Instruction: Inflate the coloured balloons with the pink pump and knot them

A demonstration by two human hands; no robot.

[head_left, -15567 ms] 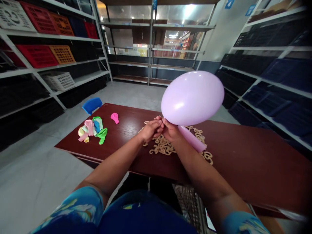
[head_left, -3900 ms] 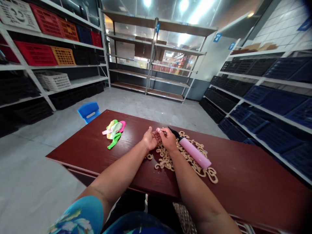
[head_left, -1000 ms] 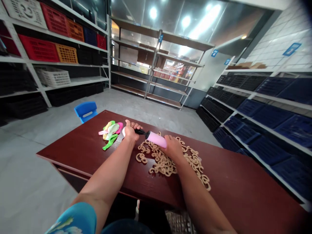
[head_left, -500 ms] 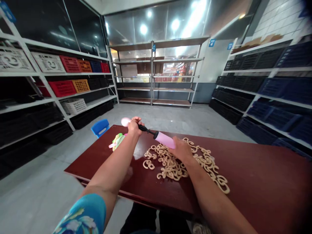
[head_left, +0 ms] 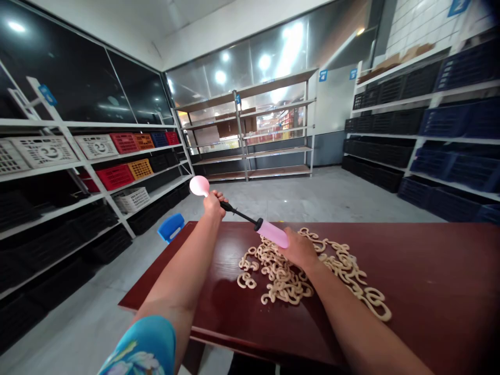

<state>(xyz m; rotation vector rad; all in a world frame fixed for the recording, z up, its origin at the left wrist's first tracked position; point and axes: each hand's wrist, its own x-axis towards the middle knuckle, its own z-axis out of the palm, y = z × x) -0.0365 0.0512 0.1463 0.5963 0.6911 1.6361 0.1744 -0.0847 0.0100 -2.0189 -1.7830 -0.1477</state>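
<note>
A pink balloon pump (head_left: 273,234) with a black rod stretches between my two hands above the table. My left hand (head_left: 213,204) is closed around the pump's black end, at the neck of a small, partly filled pink balloon (head_left: 199,185). My right hand (head_left: 300,247) wraps the far end of the pink barrel, its fingers partly hidden. Beneath the pump and my right forearm lies a loose heap of beige curled pieces (head_left: 285,284), spread over the dark red table (head_left: 429,276).
Behind the table's left corner stands a blue chair (head_left: 171,227). Shelves with coloured crates (head_left: 113,177) line the left wall, and dark crates (head_left: 449,125) fill the right-hand racks. A grey metal rack (head_left: 247,140) stands at the back.
The pink balloon has grown larger. More of the black rod shows between my hands. The view has tilted and shifted, and the colourful items behind my left arm are out of sight.
</note>
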